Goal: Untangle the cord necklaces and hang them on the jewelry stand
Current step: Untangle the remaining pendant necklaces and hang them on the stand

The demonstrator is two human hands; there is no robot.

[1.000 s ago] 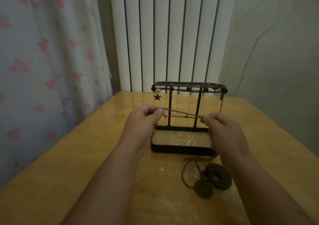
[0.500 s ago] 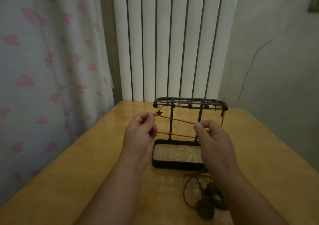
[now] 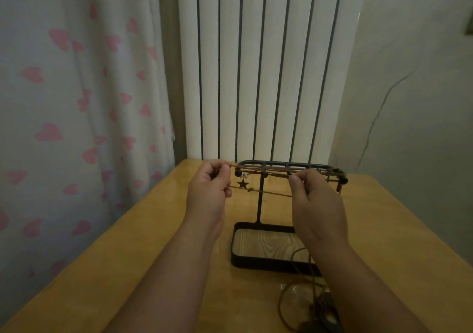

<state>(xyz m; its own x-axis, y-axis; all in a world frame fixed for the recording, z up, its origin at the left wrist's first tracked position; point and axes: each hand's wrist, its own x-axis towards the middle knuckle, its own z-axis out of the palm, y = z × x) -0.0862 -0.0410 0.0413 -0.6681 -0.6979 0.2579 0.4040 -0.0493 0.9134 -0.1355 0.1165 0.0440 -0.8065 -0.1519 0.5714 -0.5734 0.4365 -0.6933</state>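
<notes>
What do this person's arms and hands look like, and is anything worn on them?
Nothing worn shows. The left hand and right hand are bare, with no gloves, rings or wristbands in view, and the thumbnails that show look short. The left forearm and right forearm are bare too; no sleeve reaches into the picture.

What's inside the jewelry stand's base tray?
The visible part of the base tray shows only its wood-grain floor; a loose cord crosses the front-right rim. The right hand and wrist cover its right end, so that part is hidden.
</notes>
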